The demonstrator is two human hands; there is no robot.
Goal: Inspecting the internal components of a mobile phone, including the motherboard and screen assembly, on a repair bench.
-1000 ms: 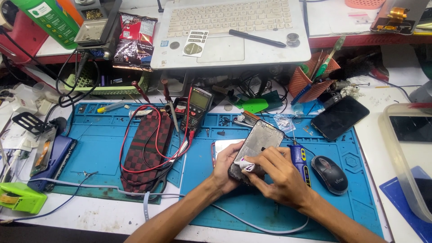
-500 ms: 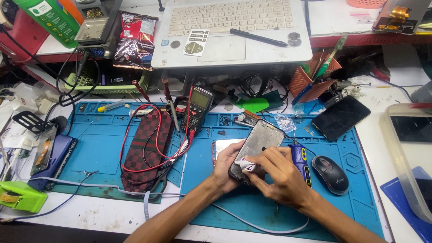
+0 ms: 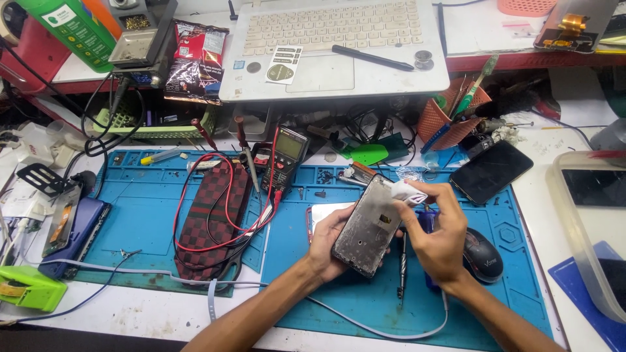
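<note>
One laptop [image 3: 332,45], one multimeter [image 3: 285,160], one mouse [image 3: 482,255], two blue mats [image 3: 143,221], one intact black phone [image 3: 490,171], one opened phone [image 3: 366,228].

On the worktop [image 3: 163,316] lies a work mat [image 3: 150,221], and above its middle the left hand [image 3: 326,244] holds an opened phone [image 3: 368,225] tilted, with the right hand [image 3: 440,234] just to its right. A screwdriver [image 3: 403,267] lies on the mat between the 2 hands. Right of the right hand sits a mouse [image 3: 484,255]; behind that, a second phone [image 3: 490,171]. Left of the opened phone stands a multimeter [image 3: 285,160], its leads lying over a pouch [image 3: 212,218]. A laptop [image 3: 332,45] sits on the shelf behind.
</note>
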